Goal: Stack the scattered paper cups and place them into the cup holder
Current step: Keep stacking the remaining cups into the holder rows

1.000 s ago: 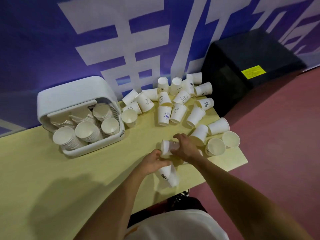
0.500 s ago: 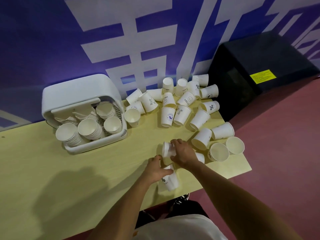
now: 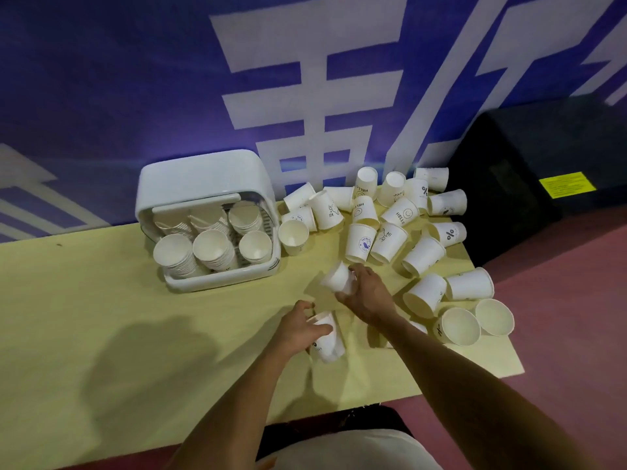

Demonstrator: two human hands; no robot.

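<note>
Right of the white plastic cup holder [image 3: 203,174], the right hand [image 3: 365,295] grips a white paper cup [image 3: 337,278] just beyond the printed cup [image 3: 328,344] the left hand [image 3: 298,329] clasps.

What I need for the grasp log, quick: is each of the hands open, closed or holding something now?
Left hand: holding a printed paper cup.
Right hand: holding a plain white cup.

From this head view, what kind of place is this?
Probably an event or exhibition hall, not a kitchen: a big purple banner with white lettering backs the yellow table, the floor is red, and a black case with a yellow label stands beside it.
</note>
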